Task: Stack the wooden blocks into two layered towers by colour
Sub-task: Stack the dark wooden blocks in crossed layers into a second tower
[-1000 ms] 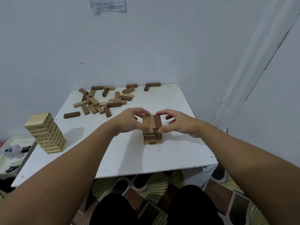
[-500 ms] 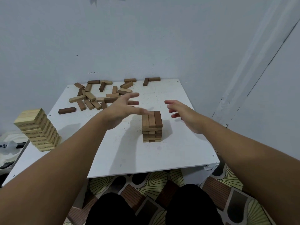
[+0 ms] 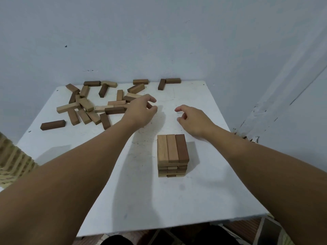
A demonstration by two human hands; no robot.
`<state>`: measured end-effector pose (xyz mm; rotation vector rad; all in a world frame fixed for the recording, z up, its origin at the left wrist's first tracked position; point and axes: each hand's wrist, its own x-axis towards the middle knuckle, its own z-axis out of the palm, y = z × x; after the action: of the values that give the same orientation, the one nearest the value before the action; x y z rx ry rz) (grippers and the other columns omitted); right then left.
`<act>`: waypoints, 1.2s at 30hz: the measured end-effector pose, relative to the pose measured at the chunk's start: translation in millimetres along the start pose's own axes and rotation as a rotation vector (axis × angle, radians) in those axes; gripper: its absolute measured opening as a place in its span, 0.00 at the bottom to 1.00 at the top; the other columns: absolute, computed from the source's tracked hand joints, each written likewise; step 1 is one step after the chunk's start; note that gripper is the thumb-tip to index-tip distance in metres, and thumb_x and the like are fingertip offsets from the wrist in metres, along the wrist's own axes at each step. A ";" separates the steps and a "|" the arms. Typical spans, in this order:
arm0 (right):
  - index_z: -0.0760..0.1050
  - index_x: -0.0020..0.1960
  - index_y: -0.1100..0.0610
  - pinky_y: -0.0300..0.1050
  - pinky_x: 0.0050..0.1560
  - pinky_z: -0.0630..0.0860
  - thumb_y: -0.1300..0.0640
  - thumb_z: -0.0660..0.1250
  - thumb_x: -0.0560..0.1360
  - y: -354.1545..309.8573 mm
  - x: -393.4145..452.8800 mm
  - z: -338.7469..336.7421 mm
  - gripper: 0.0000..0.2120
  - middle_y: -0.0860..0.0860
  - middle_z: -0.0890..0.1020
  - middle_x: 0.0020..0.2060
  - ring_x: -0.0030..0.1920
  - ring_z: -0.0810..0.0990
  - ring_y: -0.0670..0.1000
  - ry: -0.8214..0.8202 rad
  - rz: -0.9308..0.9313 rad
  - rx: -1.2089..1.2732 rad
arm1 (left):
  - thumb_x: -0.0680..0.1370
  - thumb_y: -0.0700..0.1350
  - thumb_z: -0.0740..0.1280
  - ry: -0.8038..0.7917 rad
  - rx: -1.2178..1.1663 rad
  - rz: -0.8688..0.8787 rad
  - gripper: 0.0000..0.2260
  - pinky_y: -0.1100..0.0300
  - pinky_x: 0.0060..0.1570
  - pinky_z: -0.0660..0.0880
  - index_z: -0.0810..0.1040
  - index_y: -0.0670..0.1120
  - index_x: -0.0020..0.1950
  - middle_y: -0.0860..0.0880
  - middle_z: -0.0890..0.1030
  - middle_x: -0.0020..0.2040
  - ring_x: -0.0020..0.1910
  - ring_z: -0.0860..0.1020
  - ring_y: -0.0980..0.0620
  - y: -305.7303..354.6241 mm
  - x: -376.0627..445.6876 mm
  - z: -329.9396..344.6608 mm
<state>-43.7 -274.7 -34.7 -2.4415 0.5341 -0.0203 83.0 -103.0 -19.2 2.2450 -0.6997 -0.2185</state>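
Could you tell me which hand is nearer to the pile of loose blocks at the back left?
Left. The left hand is at the loose pile's right edge; the right hand hangs farther right.

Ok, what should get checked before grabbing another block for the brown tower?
1. Left hand empty: ok.
2. Right hand empty: ok.
3. Brown tower standing straight, top layer of three full: ok.
4. Loose blocks within the left hand's reach: ok, its fingers are at the pile's edge.
5. Table space around the tower free: ok.
6. Pale tower finished: cannot tell, mostly out of view.
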 end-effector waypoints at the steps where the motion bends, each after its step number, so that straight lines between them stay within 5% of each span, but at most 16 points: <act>1: 0.67 0.76 0.46 0.57 0.63 0.76 0.51 0.61 0.84 -1.0 7.9 0.9 0.21 0.47 0.79 0.51 0.54 0.79 0.53 -0.010 0.002 -0.033 | 0.84 0.50 0.66 0.000 0.037 0.024 0.16 0.61 0.38 0.76 0.75 0.50 0.71 0.50 0.81 0.55 0.46 0.80 0.53 0.3 9.4 4.4; 6: 0.52 0.83 0.44 0.54 0.59 0.77 0.44 0.59 0.84 -4.5 42.8 -0.9 0.30 0.54 0.79 0.65 0.61 0.79 0.59 -0.036 0.027 -0.188 | 0.84 0.50 0.62 -0.006 0.232 0.096 0.23 0.51 0.53 0.77 0.66 0.51 0.80 0.48 0.81 0.54 0.53 0.79 0.47 -6.8 51.8 28.1; 14: 0.59 0.80 0.44 0.52 0.55 0.74 0.41 0.58 0.83 -7.7 94.6 -8.4 0.27 0.53 0.82 0.59 0.58 0.80 0.57 0.046 0.004 -0.320 | 0.82 0.57 0.53 0.075 0.473 0.017 0.31 0.52 0.40 0.67 0.52 0.53 0.85 0.48 0.76 0.51 0.49 0.77 0.45 -9.6 76.7 58.0; 20: 0.56 0.80 0.44 0.54 0.55 0.71 0.47 0.60 0.81 -15.2 143.0 -12.7 0.30 0.49 0.81 0.49 0.53 0.80 0.58 0.042 0.040 -0.264 | 0.81 0.58 0.52 0.028 0.535 -0.025 0.33 0.56 0.31 0.63 0.51 0.52 0.85 0.50 0.77 0.35 0.33 0.73 0.52 -2.5 88.9 58.2; 25: 0.47 0.84 0.46 0.51 0.54 0.69 0.47 0.59 0.81 -18.3 181.4 -18.0 0.36 0.55 0.76 0.70 0.66 0.76 0.60 -0.021 0.100 -0.302 | 0.80 0.57 0.53 0.057 0.533 -0.011 0.31 0.55 0.33 0.64 0.57 0.53 0.84 0.50 0.76 0.35 0.34 0.72 0.51 -6.0 92.7 61.3; 28: 0.59 0.80 0.43 0.49 0.48 0.69 0.48 0.59 0.80 -15.3 183.5 -11.3 0.29 0.53 0.78 0.66 0.56 0.78 0.56 0.019 0.053 -0.304 | 0.80 0.56 0.55 0.100 0.482 0.011 0.28 0.54 0.37 0.67 0.64 0.53 0.80 0.51 0.77 0.36 0.38 0.76 0.48 -5.8 89.3 61.8; 31: 0.68 0.72 0.42 0.49 0.46 0.69 0.50 0.59 0.81 -9.5 176.8 -4.3 0.20 0.49 0.80 0.61 0.53 0.79 0.55 0.114 0.008 -0.269 | 0.80 0.54 0.57 0.151 0.420 0.049 0.16 0.54 0.36 0.67 0.71 0.52 0.65 0.52 0.77 0.36 0.38 0.77 0.47 -7.9 86.3 60.9; 36: 0.75 0.61 0.46 0.53 0.58 0.73 0.48 0.65 0.80 -0.2 160.3 10.0 0.10 0.49 0.79 0.58 0.58 0.78 0.56 0.304 -0.037 -0.225 | 0.81 0.50 0.60 0.196 0.274 0.126 0.05 0.53 0.35 0.66 0.68 0.51 0.55 0.53 0.75 0.37 0.38 0.75 0.48 -11.0 83.0 58.9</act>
<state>104.9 -329.8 -60.9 -2.6857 0.6538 -0.3700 135.8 -178.8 -63.2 2.4266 -0.7999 0.1678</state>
